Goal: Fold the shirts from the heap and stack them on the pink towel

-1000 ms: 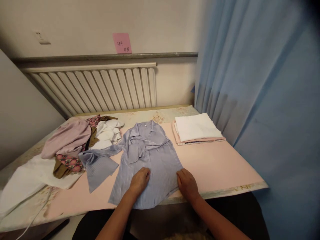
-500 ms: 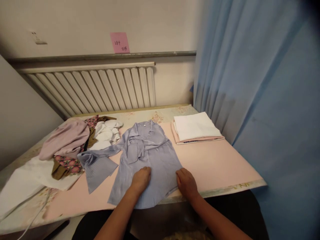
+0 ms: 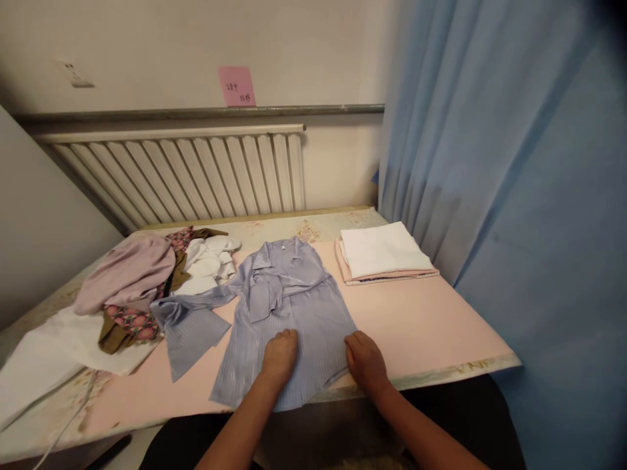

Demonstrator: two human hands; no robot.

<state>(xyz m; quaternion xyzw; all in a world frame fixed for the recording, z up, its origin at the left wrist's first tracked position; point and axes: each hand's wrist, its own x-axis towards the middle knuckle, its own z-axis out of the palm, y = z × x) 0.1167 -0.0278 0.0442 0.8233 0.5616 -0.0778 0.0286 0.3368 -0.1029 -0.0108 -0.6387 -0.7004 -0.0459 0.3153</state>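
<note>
- Head view: the shirt [image 3: 289, 307] is spread at the near middle of the table [image 3: 441, 326].
- The left hand [image 3: 280, 356] is laid flat on its hem; the right hand [image 3: 365, 360] is curled at the right hem edge, grip unclear.
- Smoothing is best done outward from the middle, judging by the creases.
- No containers are seen; folded cloths [image 3: 385, 253] and a clothes pile [image 3: 147, 281] are left loose.
</note>
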